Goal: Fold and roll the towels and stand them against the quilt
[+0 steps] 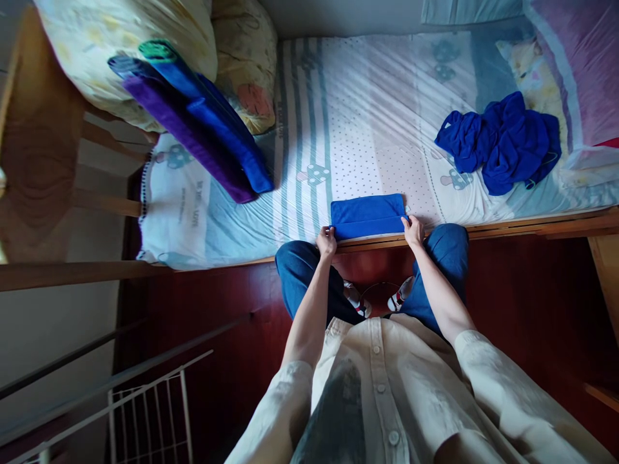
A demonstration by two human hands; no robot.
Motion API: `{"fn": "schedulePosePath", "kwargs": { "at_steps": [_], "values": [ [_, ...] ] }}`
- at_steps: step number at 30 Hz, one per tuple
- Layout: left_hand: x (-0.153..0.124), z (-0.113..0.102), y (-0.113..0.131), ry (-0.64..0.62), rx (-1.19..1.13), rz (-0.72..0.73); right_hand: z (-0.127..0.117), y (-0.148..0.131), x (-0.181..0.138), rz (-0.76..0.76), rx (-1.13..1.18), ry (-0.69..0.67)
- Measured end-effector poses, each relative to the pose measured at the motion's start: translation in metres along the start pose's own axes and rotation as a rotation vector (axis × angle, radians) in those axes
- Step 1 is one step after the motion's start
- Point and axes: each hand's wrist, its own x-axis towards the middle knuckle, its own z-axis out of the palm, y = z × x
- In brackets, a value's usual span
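Observation:
A small blue towel lies flat at the near edge of the bed, with its front part folded over in a strip. My left hand pinches its near left corner between thumb and fingers. At the opposite end, my right hand grips the near right corner in the same way. A small pale tag shows by the towel's right edge. To the left, a purple rolled towel and a blue rolled towel with a green end lie side by side. A crumpled heap of blue cloth rests on the right.
The bed has a patterned sheet and a wooden frame edge. Yellowish stuffed bags or pillows stand at the back left, and a pink bundle at the right. A white wire rack stands on the floor at lower left.

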Motion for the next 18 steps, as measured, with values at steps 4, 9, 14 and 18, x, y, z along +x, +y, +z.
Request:
{"fn": "schedulePosePath", "kwargs": {
  "at_steps": [4,9,14,18],
  "values": [
    [0.003,0.003,-0.002,0.002,0.016,0.013,0.005,0.000,0.004,0.057,0.011,-0.005],
    [0.007,0.005,-0.002,-0.006,0.032,-0.010,0.008,0.000,0.011,0.083,0.034,0.002],
    [0.009,0.003,0.000,-0.032,0.036,-0.013,0.007,-0.002,0.013,0.091,0.043,-0.007],
    [0.005,-0.006,-0.002,-0.010,0.056,0.146,0.004,-0.004,0.007,0.013,0.020,0.053]
  ]
}}
